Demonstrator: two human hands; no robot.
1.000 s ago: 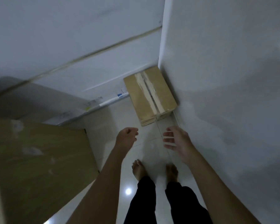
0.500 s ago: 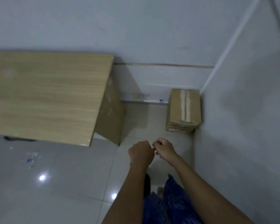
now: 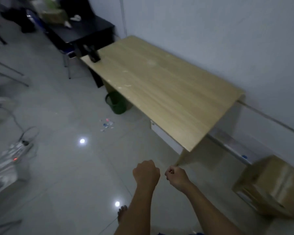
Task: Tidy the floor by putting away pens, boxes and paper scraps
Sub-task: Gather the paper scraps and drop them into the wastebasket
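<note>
A taped cardboard box (image 3: pixel 271 187) stands on the floor at the lower right, against the wall. A small heap of coloured paper scraps (image 3: pixel 107 124) lies on the grey tiles beside the wooden table. A green waste basket (image 3: pixel 116 102) sits under the table's edge. My left hand (image 3: pixel 146 173) is a closed fist held low in the middle of the view, with nothing seen in it. My right hand (image 3: pixel 176 177) is next to it, fingers curled shut, apparently empty. Both hands are well away from the box and the scraps.
A light wooden table (image 3: pixel 159 85) runs along the wall, with a dark object (image 3: pixel 94 55) on its far corner. A black desk (image 3: pixel 78 31) with clutter stands beyond. A power strip (image 3: pixel 17 148) with cables and a white box (image 3: pixel 2 177) lie at the left.
The view has swung left from the corner with the box to the table and open floor. My right hand went from open to curled shut, and both hands drew close together.
</note>
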